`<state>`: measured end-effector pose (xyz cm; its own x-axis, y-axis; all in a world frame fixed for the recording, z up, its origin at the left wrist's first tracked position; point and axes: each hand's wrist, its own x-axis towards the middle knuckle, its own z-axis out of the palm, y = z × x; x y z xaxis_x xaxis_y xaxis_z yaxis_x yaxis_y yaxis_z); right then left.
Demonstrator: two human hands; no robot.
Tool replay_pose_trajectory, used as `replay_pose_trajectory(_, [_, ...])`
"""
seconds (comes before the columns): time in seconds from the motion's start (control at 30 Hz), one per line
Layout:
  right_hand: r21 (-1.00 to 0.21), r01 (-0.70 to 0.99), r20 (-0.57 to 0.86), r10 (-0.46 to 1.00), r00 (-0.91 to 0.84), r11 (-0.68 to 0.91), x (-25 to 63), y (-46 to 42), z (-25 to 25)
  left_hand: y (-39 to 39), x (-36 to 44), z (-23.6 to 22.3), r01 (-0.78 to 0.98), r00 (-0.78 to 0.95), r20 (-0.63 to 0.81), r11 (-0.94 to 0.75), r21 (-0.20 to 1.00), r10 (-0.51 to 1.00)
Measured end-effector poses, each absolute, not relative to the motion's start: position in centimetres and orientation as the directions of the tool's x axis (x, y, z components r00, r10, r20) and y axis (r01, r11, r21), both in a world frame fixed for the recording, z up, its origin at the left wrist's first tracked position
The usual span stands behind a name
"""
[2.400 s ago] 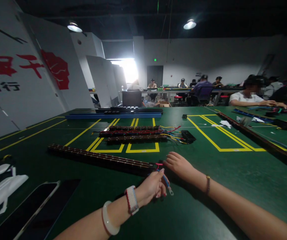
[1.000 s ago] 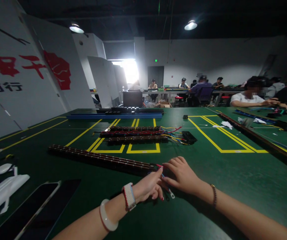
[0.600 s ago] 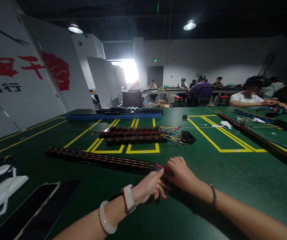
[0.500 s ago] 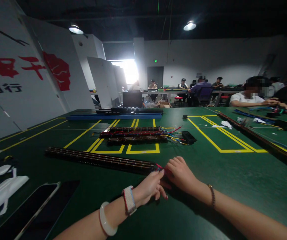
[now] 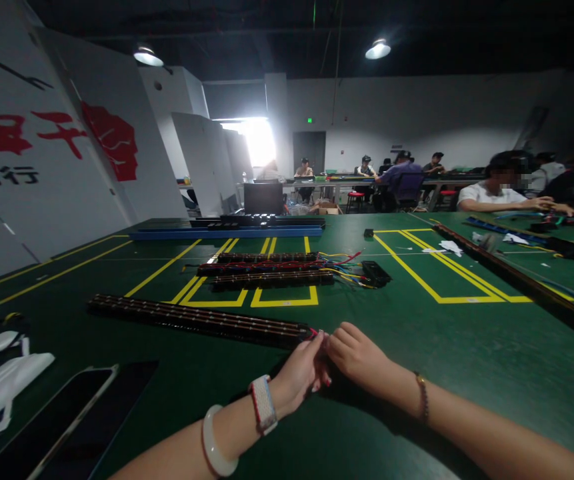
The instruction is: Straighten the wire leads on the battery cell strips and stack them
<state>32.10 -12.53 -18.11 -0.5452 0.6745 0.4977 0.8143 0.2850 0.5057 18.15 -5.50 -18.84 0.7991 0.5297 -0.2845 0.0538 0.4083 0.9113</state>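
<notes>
Right hand point(image 5: 359, 353) lower, bars point(image 5: 273, 279) beyond

Near strip point(image 5: 197, 321) lies on tabletop point(image 5: 491, 347), R end at L fingers point(image 5: 315, 344), R fingers point(image 5: 345, 338) alongside; wired strips point(image 5: 267, 268) behind, box point(image 5: 375, 272) off their R; rail point(image 5: 227, 234) farther back, panels point(image 5: 107, 413) front L.

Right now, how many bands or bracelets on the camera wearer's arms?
3: a woven strap just behind the left hand, a white bangle farther up that forearm, and a beaded bracelet behind the right hand. No others show.
</notes>
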Motion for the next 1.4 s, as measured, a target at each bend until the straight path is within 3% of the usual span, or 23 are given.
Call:
replay_pose_trajectory(0.17, [0.535,0.801,0.472,0.692,-0.546,0.267,31.5,-12.9,-18.0,-4.9,18.3,-20.2,-0.022,0.804,-0.236,0.424,0.905,0.546])
replay_pose_trajectory(0.4, [0.462,0.838,0.395,0.779,-0.487,0.289,30.9,-13.5,-16.8,-4.9,18.6,-20.9,-0.014,0.777,-0.226,0.375,0.927,0.588])
replay_pose_trajectory(0.6, [0.362,0.91,0.507,0.776,-0.375,0.204,29.8,-13.9,-15.5,-4.9,18.6,-20.7,-0.067,0.77,-0.168,0.34,0.938,0.615])
replay_pose_trajectory(0.73, [0.286,0.951,0.555,0.788,-0.267,0.121,29.6,-14.1,-15.6,-5.1,18.4,-20.2,0.015,0.771,-0.203,0.301,0.954,0.603])
replay_pose_trajectory(0.87, [0.23,0.967,0.513,0.83,-0.219,0.113,29.7,-14.0,-16.4,-5.4,18.2,-19.7,0.137,0.769,-0.287,0.29,0.947,0.572])
replay_pose_trajectory(1.1, [0.175,0.979,0.344,0.925,-0.163,0.107,29.8,-14.0,-16.4,-5.1,18.4,-19.8,-0.007,0.782,-0.205,0.338,0.941,0.588])
replay_pose_trajectory(1.4, [0.167,0.98,0.255,0.956,-0.149,0.108,32.1,-13.2,-16.3,-4.8,17.8,-19.9,0.1,0.867,-0.221,0.279,0.955,0.447])
